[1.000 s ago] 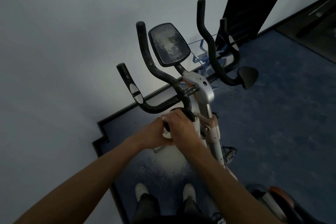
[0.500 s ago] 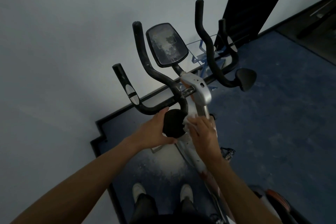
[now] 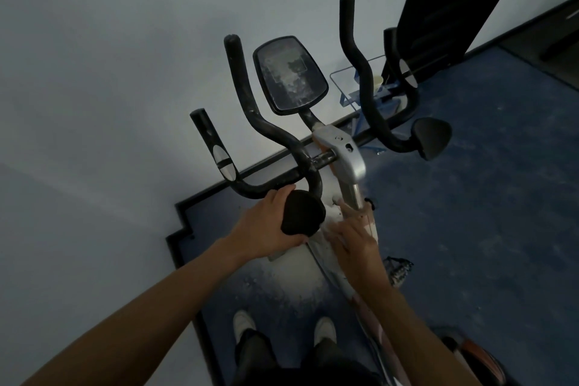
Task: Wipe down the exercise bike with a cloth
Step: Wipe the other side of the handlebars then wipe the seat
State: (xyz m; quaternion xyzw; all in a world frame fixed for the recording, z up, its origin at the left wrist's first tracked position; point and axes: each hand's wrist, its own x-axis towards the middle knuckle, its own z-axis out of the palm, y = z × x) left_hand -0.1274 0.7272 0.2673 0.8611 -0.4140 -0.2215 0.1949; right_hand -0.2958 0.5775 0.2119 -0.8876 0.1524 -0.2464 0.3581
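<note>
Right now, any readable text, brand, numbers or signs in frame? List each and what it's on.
None can be read.
Console screen: patchy and smeared, no digits or words legible.
Silver post bracket: small marks, too small to read.
Grip sensor plates: plain, no text visible.

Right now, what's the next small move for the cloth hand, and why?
Probably slide the right hand with the white cloth up the silver post. The left hand braces the black elbow pad, and the post above looks smudged.
</note>
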